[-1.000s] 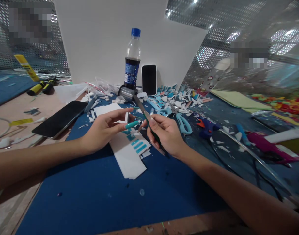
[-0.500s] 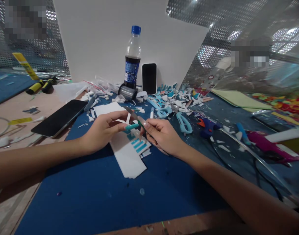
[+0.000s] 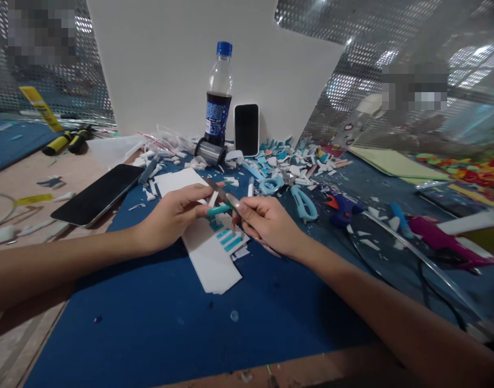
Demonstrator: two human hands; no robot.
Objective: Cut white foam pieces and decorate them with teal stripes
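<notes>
My left hand (image 3: 170, 215) is closed in a pinch on a small white strip (image 3: 213, 198). A long teal tip (image 3: 218, 209) extends from the thumb; whether it is a fingernail or a loose piece I cannot tell. My right hand (image 3: 271, 223) is closed around a thin metal blade (image 3: 215, 186) that points up and left, against or close to the strip. Its handle is mostly hidden in the fingers. Under both hands lies a white sheet (image 3: 214, 264) with several blue strips (image 3: 230, 241) on its right side.
A soda bottle (image 3: 218, 116), a wire spool (image 3: 210, 152) and an upright phone (image 3: 246, 129) stand behind. Another phone (image 3: 103, 194) lies left. Foam scraps, light-blue-handled scissors (image 3: 303, 203), a blue glue gun (image 3: 344, 210) and a magenta glue gun (image 3: 445, 237) lie right.
The blade and the right fingers have shifted very slightly. The left fingertips have moved a little around the strip. Everything else is unchanged.
</notes>
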